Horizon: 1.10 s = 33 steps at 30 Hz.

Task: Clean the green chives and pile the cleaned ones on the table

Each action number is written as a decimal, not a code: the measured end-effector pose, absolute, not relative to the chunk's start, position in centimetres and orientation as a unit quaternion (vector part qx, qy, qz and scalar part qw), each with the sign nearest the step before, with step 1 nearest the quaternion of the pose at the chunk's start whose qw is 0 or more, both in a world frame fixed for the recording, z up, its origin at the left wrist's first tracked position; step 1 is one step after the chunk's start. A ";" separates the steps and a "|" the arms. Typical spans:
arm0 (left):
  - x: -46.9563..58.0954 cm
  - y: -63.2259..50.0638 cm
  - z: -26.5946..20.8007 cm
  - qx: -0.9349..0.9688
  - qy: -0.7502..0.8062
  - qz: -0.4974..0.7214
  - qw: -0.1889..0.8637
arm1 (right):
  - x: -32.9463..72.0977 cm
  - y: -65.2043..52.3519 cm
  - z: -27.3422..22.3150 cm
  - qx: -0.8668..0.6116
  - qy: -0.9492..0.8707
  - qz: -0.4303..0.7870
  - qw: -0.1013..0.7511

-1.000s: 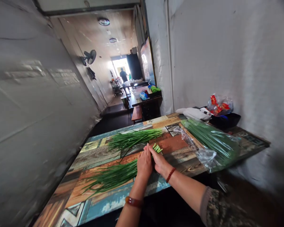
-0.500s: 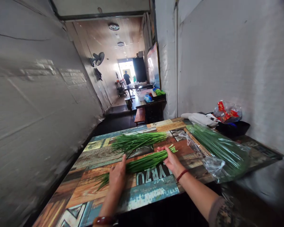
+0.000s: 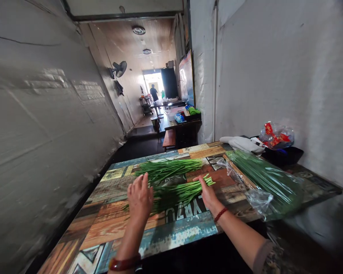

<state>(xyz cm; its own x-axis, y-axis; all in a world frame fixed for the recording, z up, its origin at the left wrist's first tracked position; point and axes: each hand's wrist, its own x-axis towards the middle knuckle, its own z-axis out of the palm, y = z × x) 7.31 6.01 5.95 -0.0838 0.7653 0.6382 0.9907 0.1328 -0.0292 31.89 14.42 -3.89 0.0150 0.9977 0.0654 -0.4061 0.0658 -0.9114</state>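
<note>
A bunch of garlic chives [image 3: 180, 190] lies across the patterned table [image 3: 185, 230], its pale cut ends toward the right. My right hand [image 3: 208, 193] is closed around the bunch near those ends, which stick out past the thumb. Over the leafy end, my left hand [image 3: 140, 196] is raised with its fingers apart and nothing in it. It hides part of the leaves. Just beyond lies a second loose pile of garlic chives [image 3: 171, 167], roughly parallel to the first.
At the table's right lies a clear plastic bag [image 3: 265, 184] of long greens, beside a wooden stick [image 3: 241, 173]. Behind are a white cloth [image 3: 241, 144] and a black tray [image 3: 288, 154] with a red-marked bag [image 3: 277, 135]. Walls flank both sides; a person [image 3: 153, 92] stands far off.
My left hand has lifted off the bunch and its fingers have spread. The leaves under it fan out more loosely. My right hand keeps its hold near the cut ends.
</note>
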 end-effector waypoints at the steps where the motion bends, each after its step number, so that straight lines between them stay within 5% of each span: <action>1: 8.9 6.4 6.1 -0.630 -0.692 -0.231 0.266 | 31.9 14.3 -3.8 -0.392 -0.411 0.541 0.620; 5: 14.4 7.6 5.4 -0.699 -0.624 -0.259 0.235 | 31.7 13.8 -3.2 -0.431 -0.410 0.494 0.634; 14: 21.0 9.7 0.7 -0.785 -0.577 -0.168 0.153 | 32.2 14.7 -3.2 -0.277 -0.231 0.723 0.589; 33: 12.7 7.1 4.7 -0.729 -0.655 0.019 0.199 | 32.3 13.5 -3.2 -0.241 -0.319 0.779 0.483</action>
<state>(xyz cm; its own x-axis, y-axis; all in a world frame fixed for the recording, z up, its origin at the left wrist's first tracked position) 12.70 7.10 4.74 0.1410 0.9622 0.2332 0.9469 -0.0623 -0.3154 32.29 13.51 -3.21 -0.4173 0.9063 -0.0667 -0.5986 -0.3294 -0.7302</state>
